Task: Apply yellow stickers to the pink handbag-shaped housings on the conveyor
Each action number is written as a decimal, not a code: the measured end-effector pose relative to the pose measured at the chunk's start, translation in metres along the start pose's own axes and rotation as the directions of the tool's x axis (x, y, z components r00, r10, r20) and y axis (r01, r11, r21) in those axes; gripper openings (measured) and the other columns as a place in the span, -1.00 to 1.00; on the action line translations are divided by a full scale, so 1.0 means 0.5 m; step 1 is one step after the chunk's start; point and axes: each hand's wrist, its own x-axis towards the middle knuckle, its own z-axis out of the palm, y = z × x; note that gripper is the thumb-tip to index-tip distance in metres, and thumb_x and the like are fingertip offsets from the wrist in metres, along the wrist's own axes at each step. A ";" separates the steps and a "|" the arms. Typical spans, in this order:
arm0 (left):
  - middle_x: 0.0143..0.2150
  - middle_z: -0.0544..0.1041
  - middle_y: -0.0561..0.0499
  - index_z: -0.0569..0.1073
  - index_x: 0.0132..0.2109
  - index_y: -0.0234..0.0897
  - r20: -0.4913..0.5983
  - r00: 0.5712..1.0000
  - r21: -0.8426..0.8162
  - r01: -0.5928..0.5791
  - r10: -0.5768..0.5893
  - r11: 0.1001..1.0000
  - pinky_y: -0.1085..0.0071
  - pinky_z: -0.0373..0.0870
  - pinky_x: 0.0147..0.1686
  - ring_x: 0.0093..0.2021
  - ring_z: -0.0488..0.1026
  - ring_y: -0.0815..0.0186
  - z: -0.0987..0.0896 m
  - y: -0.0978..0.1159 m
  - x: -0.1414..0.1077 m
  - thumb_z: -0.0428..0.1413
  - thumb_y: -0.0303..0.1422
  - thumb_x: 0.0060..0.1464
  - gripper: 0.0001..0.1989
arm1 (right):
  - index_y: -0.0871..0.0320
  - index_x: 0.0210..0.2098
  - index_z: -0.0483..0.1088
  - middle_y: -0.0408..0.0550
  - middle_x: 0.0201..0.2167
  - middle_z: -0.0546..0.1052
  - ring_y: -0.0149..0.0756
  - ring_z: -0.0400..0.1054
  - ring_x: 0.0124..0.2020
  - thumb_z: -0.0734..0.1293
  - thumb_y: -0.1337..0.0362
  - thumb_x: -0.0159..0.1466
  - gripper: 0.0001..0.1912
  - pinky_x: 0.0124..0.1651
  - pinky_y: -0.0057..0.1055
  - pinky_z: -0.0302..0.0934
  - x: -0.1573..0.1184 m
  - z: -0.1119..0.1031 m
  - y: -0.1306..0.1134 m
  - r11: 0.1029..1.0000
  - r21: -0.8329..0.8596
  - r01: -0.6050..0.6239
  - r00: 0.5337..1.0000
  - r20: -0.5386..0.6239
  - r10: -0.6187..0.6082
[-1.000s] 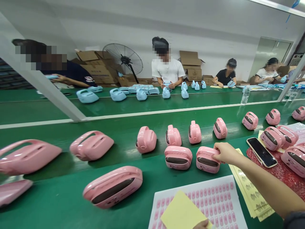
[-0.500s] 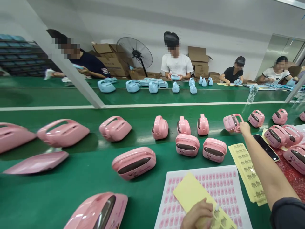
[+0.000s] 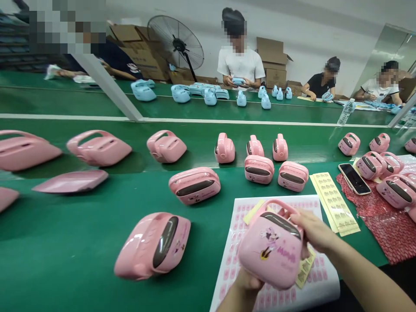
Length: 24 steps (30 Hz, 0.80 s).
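A pink plastic case with a carry handle [image 3: 271, 249] is held up over the sheets. It has a dark glossy window and a printed cartoon figure on its front. My right hand [image 3: 312, 232] grips its upper right side by the handle. My left hand [image 3: 248, 281] holds it from below at the lower left, with its fingers mostly hidden behind the case. Beneath lies a white sheet of small pink stickers [image 3: 242, 242]. A yellow sticker sheet [image 3: 305, 268] rests on it, partly covered by the case.
More pink cases [image 3: 195, 186] stand on the green bench [image 3: 81, 234]. Right of the white sheet lie yellow sticker sheets [image 3: 334, 201], a phone [image 3: 354, 178] and red bubble wrap [image 3: 380, 229]. Across the bench, co-workers [image 3: 240, 65] handle blue cases [image 3: 209, 96] near a water bottle [image 3: 346, 112].
My right hand has brought a pink case from the far row back to me. My left hand has left the yellow sticker sheet and now holds the case too. The view has tipped downward.
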 end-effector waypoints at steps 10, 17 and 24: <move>-0.22 0.59 -0.05 0.42 -0.01 -0.12 -0.299 0.954 -0.233 -0.042 -0.031 0.971 0.05 0.39 -0.11 -0.06 0.44 -0.05 -0.056 0.033 -0.026 0.16 0.12 -0.28 -0.32 | 0.17 -0.39 0.42 0.06 -0.27 0.42 -0.22 0.36 -0.28 0.17 0.40 0.21 -0.81 -0.21 -0.36 0.21 0.027 0.069 0.109 0.672 -0.739 -0.053 0.955 -0.235 -0.183; -0.27 0.59 -0.08 0.41 -0.01 -0.30 -0.383 0.920 -0.202 0.000 -0.079 0.979 0.19 0.45 -0.15 -0.17 0.51 0.07 0.021 0.074 -0.004 0.17 -0.08 -0.13 -0.45 | 0.13 -0.48 0.34 -0.02 -0.35 0.41 -0.25 0.33 -0.33 0.16 0.46 0.18 -0.80 -0.28 -0.38 0.19 0.037 0.091 0.142 0.727 -0.686 -0.019 0.921 -0.295 -0.254; -0.27 0.57 -0.06 0.44 -0.11 -0.30 -0.405 0.912 -0.109 0.030 -0.072 0.994 0.29 0.43 -0.17 -0.15 0.49 0.12 0.031 0.089 0.015 0.19 -0.07 -0.15 -0.50 | 0.14 -0.45 0.32 -0.14 -0.46 0.41 -0.36 0.34 -0.44 0.18 0.46 0.15 -0.85 -0.38 -0.47 0.20 0.027 0.053 0.127 0.878 -0.479 0.005 0.959 -0.246 -0.140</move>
